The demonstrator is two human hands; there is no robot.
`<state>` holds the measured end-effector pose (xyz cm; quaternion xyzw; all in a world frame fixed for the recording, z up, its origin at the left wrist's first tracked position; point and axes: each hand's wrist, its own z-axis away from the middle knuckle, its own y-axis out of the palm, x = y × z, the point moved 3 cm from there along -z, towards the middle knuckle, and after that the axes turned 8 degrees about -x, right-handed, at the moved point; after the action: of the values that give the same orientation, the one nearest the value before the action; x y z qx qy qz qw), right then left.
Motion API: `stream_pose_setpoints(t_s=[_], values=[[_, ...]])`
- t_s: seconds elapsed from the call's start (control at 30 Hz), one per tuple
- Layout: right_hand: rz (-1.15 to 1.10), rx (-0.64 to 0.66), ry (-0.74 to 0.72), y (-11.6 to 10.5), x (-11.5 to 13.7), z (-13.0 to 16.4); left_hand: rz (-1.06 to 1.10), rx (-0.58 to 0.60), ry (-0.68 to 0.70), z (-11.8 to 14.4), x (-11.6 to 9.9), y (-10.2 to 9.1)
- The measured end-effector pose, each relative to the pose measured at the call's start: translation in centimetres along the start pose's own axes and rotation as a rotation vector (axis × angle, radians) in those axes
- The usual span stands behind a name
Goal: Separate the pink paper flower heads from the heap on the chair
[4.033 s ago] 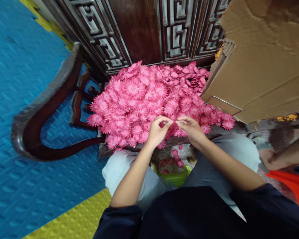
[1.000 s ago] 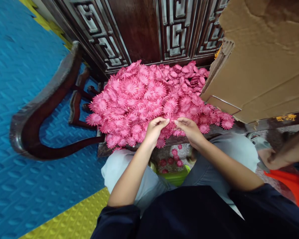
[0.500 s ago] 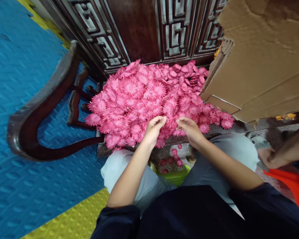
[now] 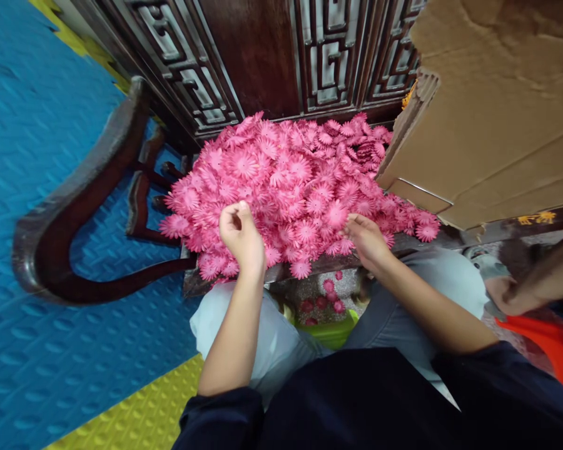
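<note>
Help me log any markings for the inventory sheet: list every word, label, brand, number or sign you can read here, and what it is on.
None: no readable text shows anywhere.
The cardboard box is plain on the faces in view, no print or label.
The carved wooden panel bears only geometric fretwork, not characters.
The pink flower pieces, the blue floor mat and the yellow floor mat carry only texture.

A dark carved wooden panel [image 4: 263,56] is seen at the top, with a curved wooden armrest [image 4: 75,206] to its left. The floor is covered with blue foam mats [image 4: 32,125] edged by a yellow mat [image 4: 141,415]. A large cardboard box [image 4: 497,112] is tilted at the upper right. An orange container [image 4: 544,350] is seen at the right edge, with another person's arm [image 4: 539,284] just above it.
</note>
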<state>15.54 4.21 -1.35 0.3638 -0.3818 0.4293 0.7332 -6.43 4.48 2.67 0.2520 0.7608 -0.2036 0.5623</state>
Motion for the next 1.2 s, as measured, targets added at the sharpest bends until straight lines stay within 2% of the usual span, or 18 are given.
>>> stream_pose_setpoints(t_s=[0.07, 0.17, 0.23, 0.37, 0.43, 0.7, 0.87, 1.0, 1.1, 1.2], values=[[0.012, 0.069, 0.011, 0.4, 0.0, 0.3, -0.129, 0.059, 0.078, -0.2, -0.1, 0.1], [0.029, 0.101, 0.068, 0.7, -0.2, 0.8, -0.226, 0.266, 0.136, 0.9, -0.2, 1.1], [0.043, 0.104, 0.084, 0.8, -0.3, 0.9, -0.269, 0.363, 0.229, 2.0, -0.6, 1.7], [0.099, 0.114, 0.028, 0.8, -0.3, 0.8, -0.346, 0.597, 0.421, 4.5, -1.4, 2.5], [0.124, 0.116, -0.01, 0.9, -0.2, 0.8, -0.376, 0.666, 0.488, 5.4, -1.5, 2.7], [0.107, 0.091, -0.028, 1.0, 0.0, 1.0, -0.408, 0.68, 0.614, 6.2, -1.0, 2.9], [0.131, 0.074, -0.009, 1.1, 0.0, 1.0, -0.381, 0.649, 0.632, 6.5, -1.0, 2.9], [0.174, 0.034, -0.012, 1.1, 0.1, 1.1, -0.308, 0.621, 0.488, 6.2, -1.3, 2.8], [0.188, 0.038, -0.039, 1.2, 0.6, 1.2, -0.218, 0.501, 0.349, 5.2, -1.5, 2.4], [0.181, 0.081, -0.076, 1.4, 1.1, 1.5, -0.162, 0.375, 0.304, 4.6, -1.9, 1.9]])
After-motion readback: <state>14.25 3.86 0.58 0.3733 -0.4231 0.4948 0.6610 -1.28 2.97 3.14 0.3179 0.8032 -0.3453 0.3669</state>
